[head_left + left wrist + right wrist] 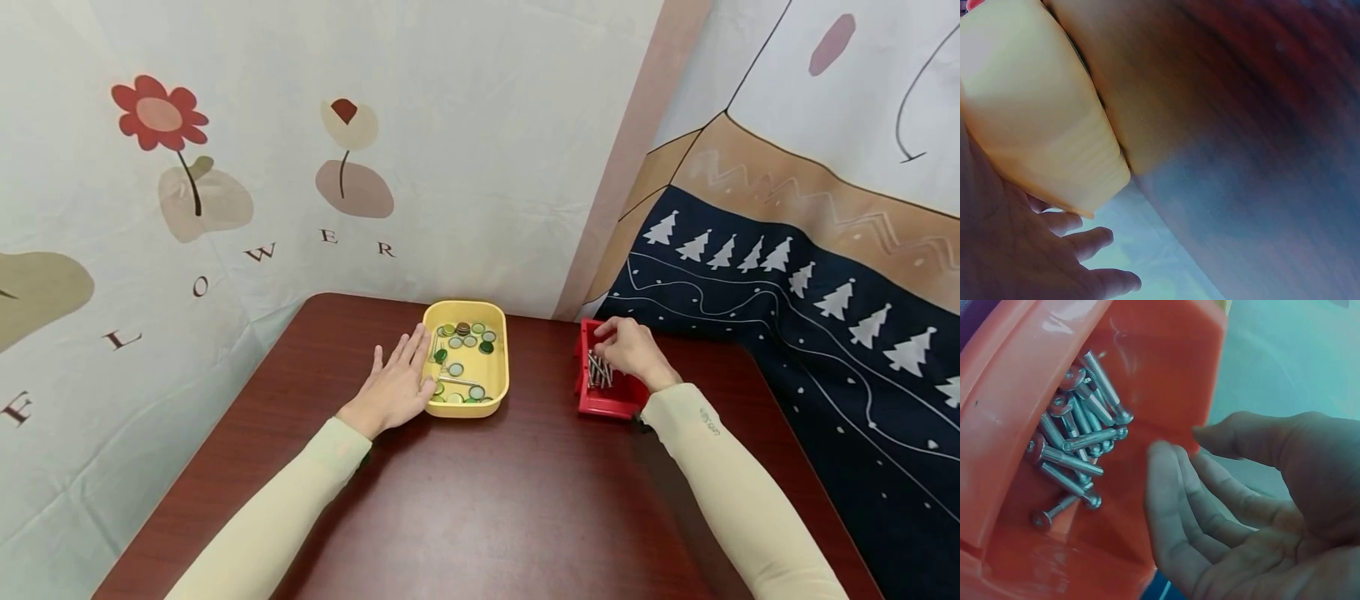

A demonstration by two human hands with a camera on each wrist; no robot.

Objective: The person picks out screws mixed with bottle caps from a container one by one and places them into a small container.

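My left hand [395, 387] lies with straight fingers against the left side of a yellow tray [503, 367]; the left wrist view shows the palm along the tray's outer wall [1041, 112]. Bottle caps [456, 369], mostly green and silver, are scattered in the tray, along with a screw [460, 381]. Over a red bin [604, 406] hovers my right hand [633, 350], its fingers loosely bent. In the right wrist view, thumb and fingertips stand apart with nothing between them, beside a heap of silver screws [1079, 437] in the bin.
Both containers stand near the back of a dark red-brown wooden table [517, 500], the bin to the right of the tray. Behind the table hangs a pale cloth [480, 167] with flower prints; a navy tree-patterned cloth [825, 333] hangs at the right.
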